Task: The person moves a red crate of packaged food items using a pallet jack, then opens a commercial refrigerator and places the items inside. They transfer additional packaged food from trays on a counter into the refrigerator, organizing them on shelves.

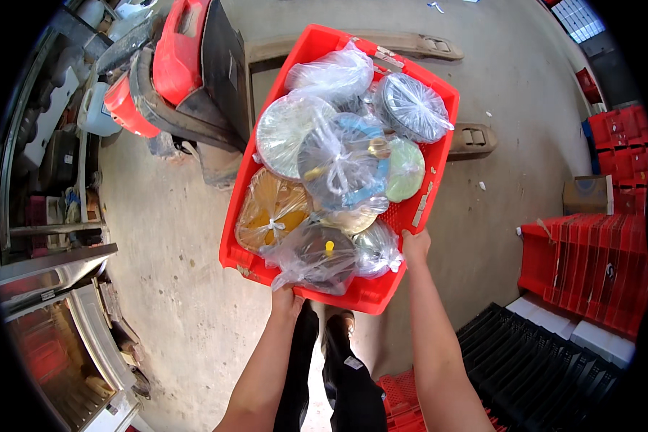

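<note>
While the left hand point(286, 302) and right hand point(415, 246) grip it, a red crate point(367, 297) holds a heap of clear bags point(331, 75)

As the person looks down, the crate sits tilted in view ahead of the body, its near edge over the dark trousers point(353, 385). The left hand holds the near rim, its fingers mostly hidden beneath; the right hand is closed on the right side near the near corner, thumb over the rim.

Inside, knotted bags press against one another. An orange-brown round item point(263, 212) lies at the left, next to a dark item with a yellow knob point(330, 247). A pale disc point(284, 140) sits farther up, a green disc point(407, 173) to the right, and a dark round item point(414, 108) in the far right corner.

Behind the crate, two forks point(435, 47) of a red and black pallet truck point(181, 57) show; whether the crate touches them cannot be told. Stacked red crates point(583, 266) and black crates point(540, 367) stand to the right, near a cardboard box point(585, 196).
</note>
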